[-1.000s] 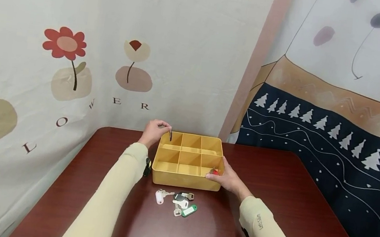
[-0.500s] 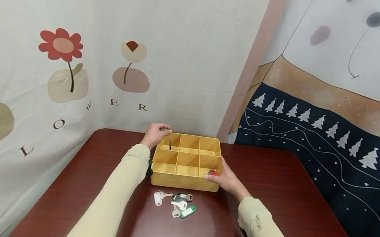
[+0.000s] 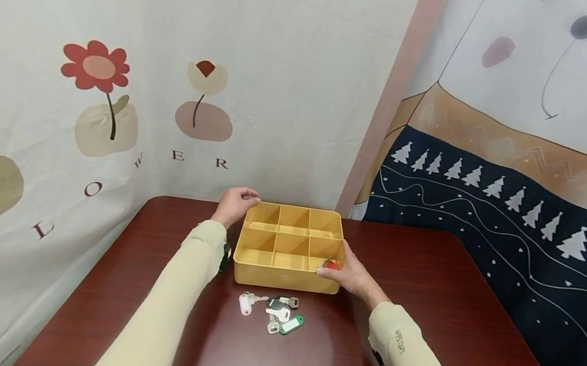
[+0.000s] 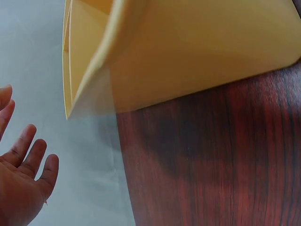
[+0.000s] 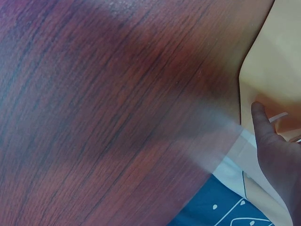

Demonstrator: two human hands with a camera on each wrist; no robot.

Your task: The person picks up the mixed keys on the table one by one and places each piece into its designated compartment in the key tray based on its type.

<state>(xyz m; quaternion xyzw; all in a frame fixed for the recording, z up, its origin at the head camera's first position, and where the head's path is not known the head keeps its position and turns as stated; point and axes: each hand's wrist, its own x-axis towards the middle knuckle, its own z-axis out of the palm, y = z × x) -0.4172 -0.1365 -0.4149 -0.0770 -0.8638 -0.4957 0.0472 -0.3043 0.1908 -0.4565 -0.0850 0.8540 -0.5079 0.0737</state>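
Note:
A yellow box (image 3: 286, 279) with six compartments, in two rows, sits on the table. My left hand (image 3: 235, 205) is at its back left corner, fingertips right by the rim. The left wrist view shows that hand (image 4: 26, 183) with fingers spread and loosely bent, nothing visible in them. My right hand (image 3: 356, 276) holds the front right corner, thumb at the front rim and fingers along the right side. In the front right compartment lies a key with a red tag (image 3: 331, 264), partly behind the thumb. The floor of the back left compartment is mostly hidden.
Several keys lie in a cluster before the box, among them one with a white tag (image 3: 245, 305), a black-headed key (image 3: 277, 304) and a green tag (image 3: 291, 325). Printed cloth (image 3: 295, 84) hangs behind the dark red wooden table (image 3: 409, 322).
A thin dark item hanging from my left fingers over the back left compartment has dropped from sight. That hand has drawn slightly left. My right hand keeps its hold on the box.

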